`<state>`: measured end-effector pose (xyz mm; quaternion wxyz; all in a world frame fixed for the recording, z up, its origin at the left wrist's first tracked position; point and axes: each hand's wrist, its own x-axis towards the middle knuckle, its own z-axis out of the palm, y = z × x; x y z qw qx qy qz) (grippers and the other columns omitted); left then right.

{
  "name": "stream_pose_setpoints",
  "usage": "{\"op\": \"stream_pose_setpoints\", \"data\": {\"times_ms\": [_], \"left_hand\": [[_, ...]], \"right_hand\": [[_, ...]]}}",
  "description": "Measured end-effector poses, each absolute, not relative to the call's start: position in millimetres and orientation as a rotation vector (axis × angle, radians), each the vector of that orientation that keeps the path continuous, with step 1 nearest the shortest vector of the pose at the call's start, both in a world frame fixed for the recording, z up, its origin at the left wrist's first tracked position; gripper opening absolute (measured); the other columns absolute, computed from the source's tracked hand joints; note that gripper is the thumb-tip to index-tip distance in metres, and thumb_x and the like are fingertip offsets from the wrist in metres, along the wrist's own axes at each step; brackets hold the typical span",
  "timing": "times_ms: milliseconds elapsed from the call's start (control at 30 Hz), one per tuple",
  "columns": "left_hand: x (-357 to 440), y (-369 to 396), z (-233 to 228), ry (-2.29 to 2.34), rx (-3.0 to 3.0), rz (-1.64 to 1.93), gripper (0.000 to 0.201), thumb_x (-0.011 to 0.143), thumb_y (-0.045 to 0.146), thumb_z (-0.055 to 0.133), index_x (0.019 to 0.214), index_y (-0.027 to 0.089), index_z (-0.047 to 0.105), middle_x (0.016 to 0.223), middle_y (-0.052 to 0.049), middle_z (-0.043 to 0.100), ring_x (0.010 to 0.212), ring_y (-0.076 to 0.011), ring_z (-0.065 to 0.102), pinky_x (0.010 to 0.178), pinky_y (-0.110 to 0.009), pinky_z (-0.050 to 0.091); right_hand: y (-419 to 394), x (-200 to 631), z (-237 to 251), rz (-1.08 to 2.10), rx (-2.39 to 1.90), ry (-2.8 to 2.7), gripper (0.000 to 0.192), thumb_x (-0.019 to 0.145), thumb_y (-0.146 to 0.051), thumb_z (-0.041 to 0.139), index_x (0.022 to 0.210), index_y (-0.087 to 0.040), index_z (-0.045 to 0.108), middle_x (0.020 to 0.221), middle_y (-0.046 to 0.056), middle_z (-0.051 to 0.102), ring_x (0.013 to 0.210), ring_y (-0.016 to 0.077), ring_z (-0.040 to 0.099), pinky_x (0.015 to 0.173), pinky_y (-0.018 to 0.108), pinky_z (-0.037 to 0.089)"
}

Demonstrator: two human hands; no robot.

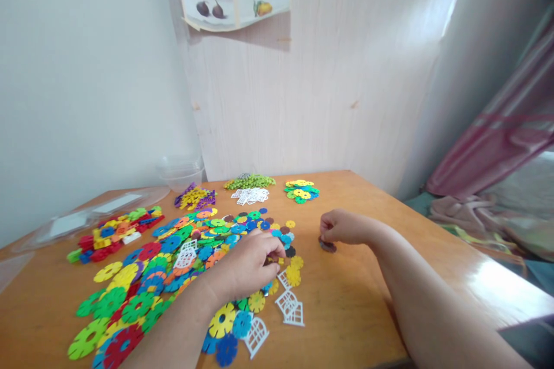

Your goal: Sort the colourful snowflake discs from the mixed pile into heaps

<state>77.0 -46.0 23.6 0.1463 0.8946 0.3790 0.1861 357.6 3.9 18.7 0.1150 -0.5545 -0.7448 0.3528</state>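
My left hand (250,264) lies palm down on a spread of coloured snowflake discs (142,294), its fingertips pinching a small piece at the right edge of the spread. My right hand (344,226) rests on the wooden table (367,299) to the right of the spread, fingers curled down onto a small dark brown disc (328,246). White window-shaped pieces (291,306) lie just in front of my left hand.
Sorted little piles sit at the back: green pieces (250,181), white pieces (250,196), yellow and green discs (302,190), purple and yellow pieces (194,197). A red, yellow and blue heap (115,234) lies left. A clear tub (180,172) and lid stand by the wall.
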Motion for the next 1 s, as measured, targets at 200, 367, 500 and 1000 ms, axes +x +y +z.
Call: {"op": "stream_pose_setpoints", "data": {"times_ms": [200, 367, 500, 1000], "left_hand": [[71, -41, 23, 1.180, 2.610, 0.581, 0.019, 0.075, 0.012, 0.054, 0.085, 0.024, 0.064, 0.090, -0.001, 0.063, 0.093, -0.0206, 0.052, 0.082, -0.032, 0.041], [70, -35, 17, 1.239, 2.688, 0.591, 0.019, 0.074, 0.012, 0.055, 0.085, 0.024, 0.065, 0.088, -0.002, 0.063, 0.091, -0.0212, 0.052, 0.079, -0.032, 0.040], [68, -32, 16, 1.252, 2.681, 0.606, 0.020, 0.074, 0.011, 0.053, 0.083, 0.024, 0.065, 0.087, -0.002, 0.063, 0.090, -0.0206, 0.053, 0.079, -0.031, 0.040], [69, -34, 18, 1.273, 2.628, 0.592, 0.015, 0.072, 0.012, 0.057, 0.079, 0.023, 0.065, 0.086, -0.002, 0.065, 0.089, -0.0204, 0.055, 0.078, -0.030, 0.042]], "right_hand": [[-5, 333, 18, 1.027, -1.578, -2.052, 0.011, 0.071, -0.018, 0.057, 0.081, -0.019, 0.060, 0.056, -0.003, 0.061, 0.046, 0.0111, 0.055, 0.046, 0.020, 0.036], [-15, 300, 13, 0.757, -1.269, -2.250, 0.021, 0.071, -0.016, 0.060, 0.089, -0.019, 0.069, 0.069, -0.004, 0.060, 0.059, 0.0084, 0.050, 0.053, 0.018, 0.034], [-17, 286, 7, 0.708, -1.114, -2.473, 0.037, 0.069, -0.013, 0.057, 0.101, -0.025, 0.073, 0.075, -0.004, 0.063, 0.065, 0.0102, 0.051, 0.059, 0.019, 0.035], [-13, 279, 4, 0.568, -1.152, -2.544, 0.010, 0.073, -0.024, 0.064, 0.081, -0.018, 0.065, 0.072, -0.002, 0.061, 0.064, 0.0110, 0.049, 0.054, 0.021, 0.030]]}}
